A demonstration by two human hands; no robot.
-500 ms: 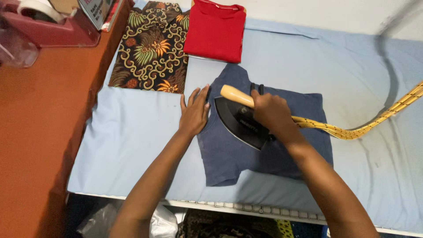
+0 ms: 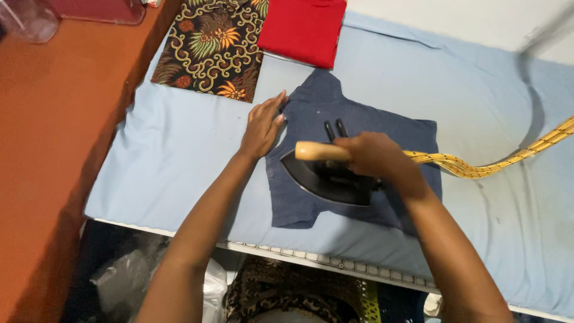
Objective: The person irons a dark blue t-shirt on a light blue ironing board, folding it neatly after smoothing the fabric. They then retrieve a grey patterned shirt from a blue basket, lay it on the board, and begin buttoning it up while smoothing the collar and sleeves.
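- Two bare hands work on a small dark blue shirt (image 2: 359, 119) lying flat on the pale blue padded board (image 2: 179, 161).
- The right hand (image 2: 373, 155) is closed around the wooden handle of a black iron (image 2: 329, 179) resting on the shirt's middle.
- The left hand (image 2: 263, 125) lies open, palm down, on the shirt's left edge.
- A yellow braided cord (image 2: 496, 164) trails right.
- Folded patterned cloth (image 2: 209, 48) and red cloth (image 2: 305, 27) sit at the far end.

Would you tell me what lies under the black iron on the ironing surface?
The iron rests on a small dark blue shirt spread flat on the light blue cover. The right hand grips its wooden handle. The fabric beneath the soleplate is hidden.
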